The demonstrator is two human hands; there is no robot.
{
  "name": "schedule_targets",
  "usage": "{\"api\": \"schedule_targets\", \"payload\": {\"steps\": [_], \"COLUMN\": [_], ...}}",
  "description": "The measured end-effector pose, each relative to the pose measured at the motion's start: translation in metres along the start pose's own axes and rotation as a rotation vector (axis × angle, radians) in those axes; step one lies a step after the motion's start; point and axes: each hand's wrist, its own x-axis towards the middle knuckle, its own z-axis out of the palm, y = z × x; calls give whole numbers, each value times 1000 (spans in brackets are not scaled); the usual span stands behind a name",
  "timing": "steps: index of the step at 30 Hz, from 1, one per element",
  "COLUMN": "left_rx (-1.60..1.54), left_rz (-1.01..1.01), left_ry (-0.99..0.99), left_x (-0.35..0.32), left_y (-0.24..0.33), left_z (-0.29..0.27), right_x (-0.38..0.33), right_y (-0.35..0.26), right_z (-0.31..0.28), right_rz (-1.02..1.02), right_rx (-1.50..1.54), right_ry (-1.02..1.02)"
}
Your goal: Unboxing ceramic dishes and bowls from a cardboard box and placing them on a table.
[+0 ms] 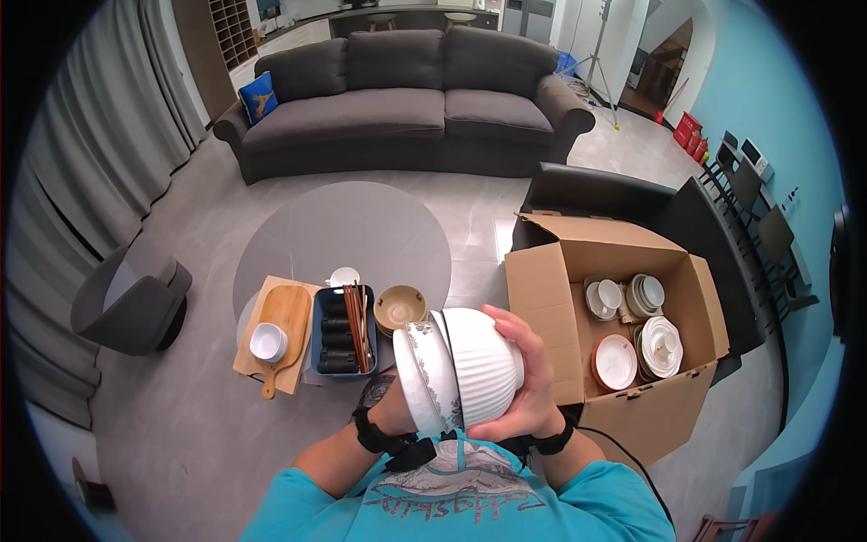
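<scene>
A stack of white bowls is held tipped on its side in front of my chest. Its right part is a ribbed white bowl (pixel 483 366), and my right hand (pixel 533 388) is wrapped around it with thumb and fingers on the outside. On the left is a white bowl with a dark floral band (pixel 432 379). My left hand (pixel 393 411) presses against that patterned bowl from its left side, its fingers hidden behind it. Just beyond, a stack of tan bowls (pixel 400 307) stands on the round grey table (pixel 361 221).
On the table, a wooden cutting board (pixel 285 321) carries small white bowls (pixel 268 342). Beside it are a dark blue bin (pixel 340 369) with black items and chopsticks, and a white cup (pixel 343 276). At right, an open cardboard box (pixel 646 425) contains cups, bowls and plates.
</scene>
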Motion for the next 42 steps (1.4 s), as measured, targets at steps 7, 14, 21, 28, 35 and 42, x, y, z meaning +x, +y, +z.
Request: {"api": "schedule_targets", "payload": {"steps": [7, 14, 21, 28, 35, 42], "left_rx": [199, -177, -63, -118, -64, 54], "left_rz": [69, 12, 10, -30, -64, -77], "left_ry": [161, 266, 331, 315, 143, 77], "left_x": [4, 4, 3, 2, 1, -6], "left_y": [2, 5, -1, 4, 1, -10], "left_z": [7, 8, 4, 4, -10, -28], "right_x": [1, 2, 0, 3, 9, 11], "right_y": [-8, -9, -7, -7, -13, -18], "right_z": [3, 4, 6, 8, 7, 11], "right_rz": [-61, -71, -33, -51, 12, 22], "right_rx": [-211, -246, -250, -280, -306, -309], "right_ry": [-3, 32, 32, 8, -58, -88]}}
